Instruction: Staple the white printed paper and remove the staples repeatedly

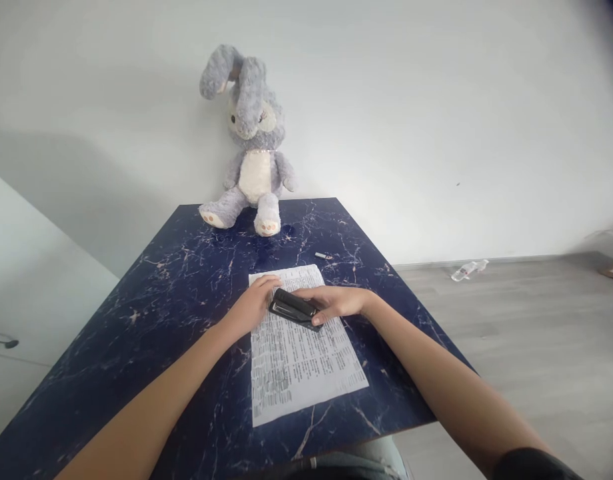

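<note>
A black stapler (295, 308) is held over the printed sheet of paper (311, 373), tilted with its left end pointing up and away from me. My right hand (334, 301) grips its right end, thumb on the near side and fingers behind it. My left hand (259, 303) rests at the paper's left edge, beside the stapler's left end, its fingers stretched forward over the sheet. The paper lies flat on the dark blue marbled table (196, 293), printed with dense lines of text. The stapler and hands cover part of the upper half.
A grey plush rabbit (256, 173) sits at the table's back edge against the wall. Beyond the sheet lies a small white object (323, 256), too small to name. On the grey floor at right is a clear plastic bottle (469, 270).
</note>
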A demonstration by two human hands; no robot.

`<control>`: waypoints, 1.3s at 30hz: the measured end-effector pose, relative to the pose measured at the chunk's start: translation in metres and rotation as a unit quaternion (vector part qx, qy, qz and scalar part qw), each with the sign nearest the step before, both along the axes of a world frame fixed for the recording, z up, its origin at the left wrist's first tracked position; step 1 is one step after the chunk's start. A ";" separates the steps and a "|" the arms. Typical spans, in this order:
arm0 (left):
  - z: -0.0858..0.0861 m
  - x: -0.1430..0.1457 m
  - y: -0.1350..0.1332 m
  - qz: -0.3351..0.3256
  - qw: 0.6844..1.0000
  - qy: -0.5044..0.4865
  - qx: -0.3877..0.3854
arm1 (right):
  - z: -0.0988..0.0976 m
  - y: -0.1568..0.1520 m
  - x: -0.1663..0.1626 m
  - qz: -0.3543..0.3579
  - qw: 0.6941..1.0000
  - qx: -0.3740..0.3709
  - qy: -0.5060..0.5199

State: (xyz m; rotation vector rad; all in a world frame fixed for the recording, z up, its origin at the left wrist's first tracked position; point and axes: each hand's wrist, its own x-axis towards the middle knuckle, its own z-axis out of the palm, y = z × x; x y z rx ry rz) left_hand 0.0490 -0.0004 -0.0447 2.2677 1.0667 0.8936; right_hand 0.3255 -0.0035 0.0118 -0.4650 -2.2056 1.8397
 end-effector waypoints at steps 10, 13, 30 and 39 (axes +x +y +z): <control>0.008 -0.001 0.004 0.080 0.928 -0.285 -0.225 | 0.001 0.001 -0.003 0.020 0.999 -0.050 0.010; 0.009 0.000 0.002 0.077 0.942 -0.252 -0.208 | 0.001 0.000 -0.004 0.001 1.000 0.028 -0.009; 0.026 -0.003 -0.004 0.002 0.796 -0.416 -0.439 | -0.015 -0.033 -0.052 -0.245 0.716 0.628 -0.181; 0.018 -0.002 -0.004 -0.014 0.794 -0.425 -0.434 | -0.011 -0.036 -0.053 -0.228 0.682 0.664 -0.202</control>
